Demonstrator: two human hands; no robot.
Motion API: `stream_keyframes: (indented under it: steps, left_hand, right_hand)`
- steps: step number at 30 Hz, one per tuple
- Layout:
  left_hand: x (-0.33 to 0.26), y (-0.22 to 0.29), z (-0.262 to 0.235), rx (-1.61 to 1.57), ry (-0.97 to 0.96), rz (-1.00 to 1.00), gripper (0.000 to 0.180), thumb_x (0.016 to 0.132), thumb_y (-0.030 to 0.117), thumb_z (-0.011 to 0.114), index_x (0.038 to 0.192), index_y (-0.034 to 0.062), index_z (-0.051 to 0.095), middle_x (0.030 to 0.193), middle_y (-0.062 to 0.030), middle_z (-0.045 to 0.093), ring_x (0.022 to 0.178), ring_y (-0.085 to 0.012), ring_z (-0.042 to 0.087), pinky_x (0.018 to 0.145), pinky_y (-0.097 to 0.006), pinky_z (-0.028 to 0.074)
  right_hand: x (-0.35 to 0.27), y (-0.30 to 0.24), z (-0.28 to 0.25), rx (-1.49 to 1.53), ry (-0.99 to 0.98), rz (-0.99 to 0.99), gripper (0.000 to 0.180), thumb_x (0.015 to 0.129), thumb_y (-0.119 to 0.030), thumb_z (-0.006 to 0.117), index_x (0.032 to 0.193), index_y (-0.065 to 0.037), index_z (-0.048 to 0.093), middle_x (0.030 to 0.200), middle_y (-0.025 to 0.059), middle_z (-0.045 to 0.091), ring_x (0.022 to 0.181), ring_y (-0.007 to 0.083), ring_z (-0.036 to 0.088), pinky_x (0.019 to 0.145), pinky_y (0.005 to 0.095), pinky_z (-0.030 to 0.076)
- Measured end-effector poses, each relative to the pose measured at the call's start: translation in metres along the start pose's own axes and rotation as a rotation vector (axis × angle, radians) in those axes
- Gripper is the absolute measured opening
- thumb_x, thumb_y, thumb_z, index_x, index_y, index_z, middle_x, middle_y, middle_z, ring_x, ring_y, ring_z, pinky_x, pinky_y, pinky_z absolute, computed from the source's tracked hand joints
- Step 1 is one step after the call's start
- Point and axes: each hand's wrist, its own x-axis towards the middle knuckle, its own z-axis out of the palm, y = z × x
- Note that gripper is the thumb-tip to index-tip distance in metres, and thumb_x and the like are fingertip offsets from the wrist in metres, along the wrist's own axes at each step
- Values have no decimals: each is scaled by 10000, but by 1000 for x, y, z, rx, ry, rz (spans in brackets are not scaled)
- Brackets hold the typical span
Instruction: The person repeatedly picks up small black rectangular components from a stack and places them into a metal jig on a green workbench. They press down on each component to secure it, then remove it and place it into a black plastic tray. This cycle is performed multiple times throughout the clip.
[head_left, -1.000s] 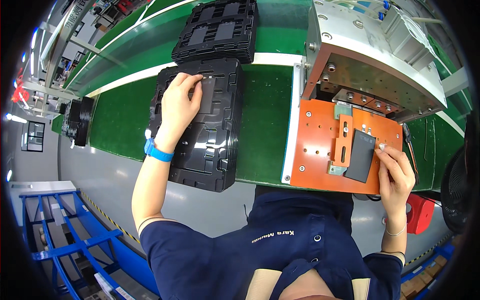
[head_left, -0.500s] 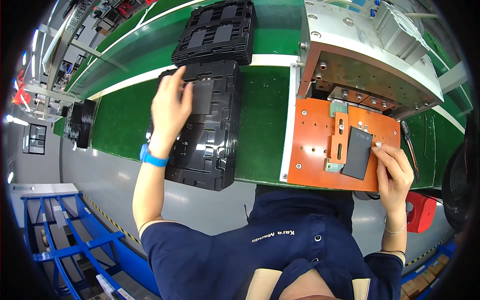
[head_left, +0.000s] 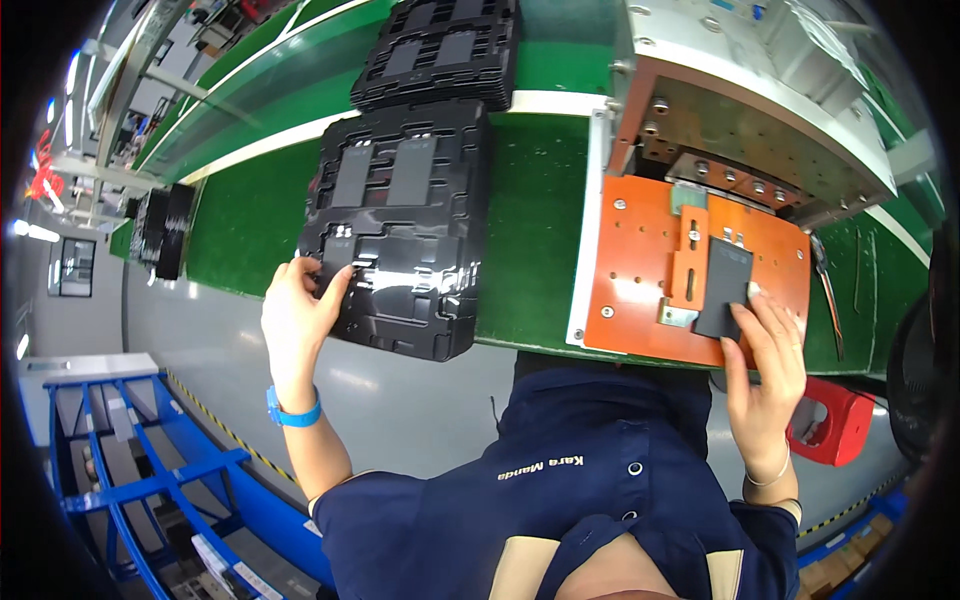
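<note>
Now my left hand [head_left: 300, 305] grips the near corner of the black tray [head_left: 400, 225] on the green belt [head_left: 530, 210]; my right hand [head_left: 765, 350] presses the dark slab [head_left: 722, 285] flat on the orange plate [head_left: 640, 270]. Seating it squarely seems next.

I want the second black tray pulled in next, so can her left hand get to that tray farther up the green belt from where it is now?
Probably yes. The left hand grips the near tray, and the far tray lies just beyond it on the belt, nothing between.
</note>
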Motion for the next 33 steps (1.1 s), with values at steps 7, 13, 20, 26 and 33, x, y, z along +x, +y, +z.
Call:
stream_keyframes:
  steps: [7,13,20,26,33]
  left_hand:
    - [30,-28,5,-91,-141,78,504,781,381,780,677,8,456,593,-69,377,558,-181,356,516,-348,333]
    - [49,-44,-8,-581,-248,143,445,951,160,631,630,91,330,649,75,250,615,-40,219,517,-268,167]
    - [109,56,5,-855,-436,85,246,981,265,589,804,95,577,577,86,408,448,2,343,402,-174,249]
    - [154,87,50,-823,-625,44,334,948,339,637,704,129,550,497,31,498,396,-23,446,389,-164,342]
    - [99,152,7,-257,200,640,321,834,203,752,673,-7,570,553,-57,498,490,-132,422,474,-295,340]
  right_hand:
    - [22,33,-14,116,39,6,274,760,-14,721,1031,-17,690,1042,128,681,991,330,627,873,384,499]
    - [40,56,-8,207,64,-42,232,780,-29,714,1010,-53,696,986,93,644,914,271,614,798,352,501]
    - [54,52,12,115,17,-203,189,777,-31,710,961,-47,669,926,56,620,848,244,574,747,335,496]
    - [54,48,18,14,-13,-228,206,758,-19,676,961,-38,646,926,53,617,872,247,585,802,365,493]
    - [57,50,21,-3,2,-220,276,774,-66,649,1044,-18,621,978,99,598,947,276,577,861,381,495]
